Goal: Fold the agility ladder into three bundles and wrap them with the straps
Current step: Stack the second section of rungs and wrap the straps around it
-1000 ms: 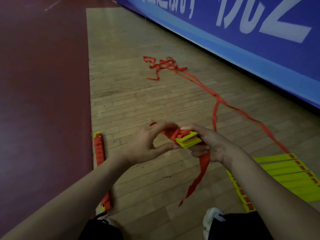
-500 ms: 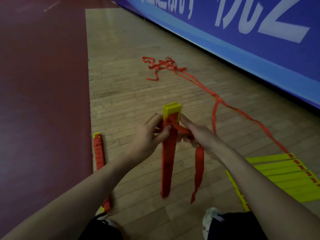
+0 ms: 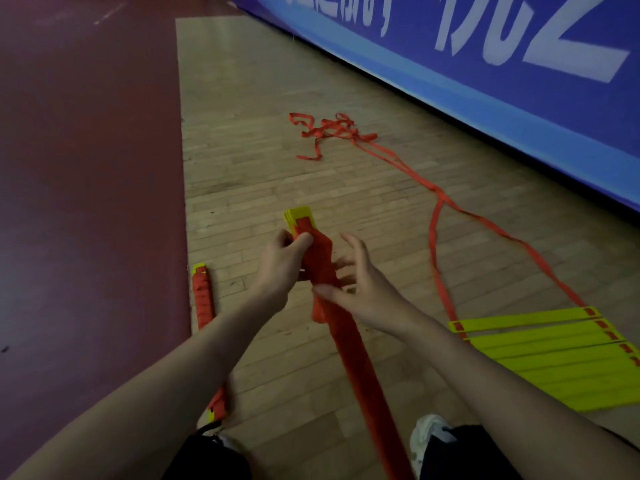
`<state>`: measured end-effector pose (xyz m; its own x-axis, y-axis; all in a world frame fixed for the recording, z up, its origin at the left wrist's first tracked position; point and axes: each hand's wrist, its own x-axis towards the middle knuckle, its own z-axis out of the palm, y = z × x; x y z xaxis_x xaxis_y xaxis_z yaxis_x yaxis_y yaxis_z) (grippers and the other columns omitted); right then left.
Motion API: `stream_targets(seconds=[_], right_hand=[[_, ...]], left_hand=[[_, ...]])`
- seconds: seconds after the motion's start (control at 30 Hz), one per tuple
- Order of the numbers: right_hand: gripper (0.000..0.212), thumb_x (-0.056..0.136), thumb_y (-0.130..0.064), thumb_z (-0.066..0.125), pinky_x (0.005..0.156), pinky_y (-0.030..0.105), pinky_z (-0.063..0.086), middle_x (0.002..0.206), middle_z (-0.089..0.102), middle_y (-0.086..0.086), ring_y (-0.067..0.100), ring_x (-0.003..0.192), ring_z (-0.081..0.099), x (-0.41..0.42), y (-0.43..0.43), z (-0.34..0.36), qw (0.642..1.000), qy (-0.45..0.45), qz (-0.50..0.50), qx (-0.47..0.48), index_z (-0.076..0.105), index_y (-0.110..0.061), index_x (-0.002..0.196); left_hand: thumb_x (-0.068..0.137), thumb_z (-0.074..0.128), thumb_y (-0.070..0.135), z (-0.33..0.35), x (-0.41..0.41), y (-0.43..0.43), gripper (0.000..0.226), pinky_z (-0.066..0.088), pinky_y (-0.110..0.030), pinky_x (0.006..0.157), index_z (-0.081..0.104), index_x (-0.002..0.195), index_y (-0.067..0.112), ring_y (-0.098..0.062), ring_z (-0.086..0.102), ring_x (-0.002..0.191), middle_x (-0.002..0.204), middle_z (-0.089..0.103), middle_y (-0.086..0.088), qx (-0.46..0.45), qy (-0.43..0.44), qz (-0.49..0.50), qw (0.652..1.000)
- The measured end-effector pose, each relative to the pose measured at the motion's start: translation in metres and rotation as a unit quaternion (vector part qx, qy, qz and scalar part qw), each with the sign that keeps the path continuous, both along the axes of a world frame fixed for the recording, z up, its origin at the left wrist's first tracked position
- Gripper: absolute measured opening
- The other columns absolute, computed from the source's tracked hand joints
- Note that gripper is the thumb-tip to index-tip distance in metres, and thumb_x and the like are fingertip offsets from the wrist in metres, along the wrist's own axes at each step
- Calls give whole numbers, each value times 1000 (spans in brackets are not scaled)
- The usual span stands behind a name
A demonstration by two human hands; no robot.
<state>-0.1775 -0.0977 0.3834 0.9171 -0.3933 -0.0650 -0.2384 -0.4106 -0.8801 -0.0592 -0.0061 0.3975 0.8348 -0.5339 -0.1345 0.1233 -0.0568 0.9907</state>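
The left hand forms a closed grip round the upper part of the bundle of flat yellow plastic rungs wound in red webbing strap, held above the floor with its yellow end projecting past the fist. The right hand is a wide grip, fingers spread and thumb laid on the wrap, and the strap tail hangs between the forearms. On the wooden plank floor, a red-wrapped floor bundle lies along the edge of the dark red floor zone; loose yellow ladder rungs lie to the right, their red side straps trailing to a tangled strap heap near the blue banner wall, with bare planks between heap and hands.
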Motion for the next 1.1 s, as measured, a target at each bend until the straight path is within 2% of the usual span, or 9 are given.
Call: stream_targets(seconds=[0.13,0.3,0.47,0.53,0.63,0.7,0.8,0.9,1.1], right_hand=[[88,84,-29,72,105,34,43,144,43,-3,12,129,47,8,4,-7,999,-24,7,-47,13,-38,148],[82,86,-14,64,108,24,34,149,37,-6,6,134,37,7,6,-2,998,-63,1,-15,18,-32,152],[73,86,-10,61,78,12,42,113,57,-20,-10,89,56,3,9,7,993,-74,42,79,31,-41,145],[71,85,-16,61,82,19,42,111,59,-21,-3,96,57,2,9,8,992,-70,52,87,33,-50,141],[70,82,-22,63,87,25,46,117,59,-16,7,108,58,2,9,8,993,-58,55,89,34,-58,136],[72,83,-21,63,85,26,48,117,60,-15,8,107,59,3,7,8,993,-53,50,92,34,-58,137],[75,86,-14,63,90,26,47,127,58,-15,6,107,58,2,3,8,992,-62,50,93,31,-50,143],[77,89,-13,63,103,26,43,142,45,-9,5,122,51,1,3,11,995,-58,36,77,22,-34,151],[57,82,-17,74,83,12,49,117,57,-9,2,106,60,3,-3,18,994,-105,-37,-23,34,-26,122]], left_hand=[[92,54,15,3,-13,-3,8,50,-25,50,54,94,7,-12,63,56,69,62,-2,-33,73,-7,997],[90,55,15,7,-4,1,14,51,-22,56,56,103,11,-8,62,63,84,61,-3,-24,23,-50,998],[85,56,34,8,2,15,19,43,-16,72,61,83,16,3,56,72,86,58,2,13,-81,-124,989],[94,54,27,8,5,20,21,45,-9,69,63,95,8,5,60,73,87,62,0,13,-93,-142,985],[84,56,41,6,6,24,37,50,-22,76,62,98,8,-12,63,80,86,64,-4,1,-67,-159,985],[84,57,43,6,3,23,32,46,-24,60,58,89,11,-17,56,66,70,59,2,1,-48,-165,985],[96,53,35,10,4,22,23,32,-14,49,53,78,21,-1,41,51,51,47,19,30,-100,-162,981],[97,52,36,14,6,21,18,32,-13,51,58,83,25,2,42,50,53,49,22,38,-121,-178,976],[98,51,28,25,5,21,24,34,-14,56,60,82,14,3,43,55,70,55,8,28,-192,-178,965]])
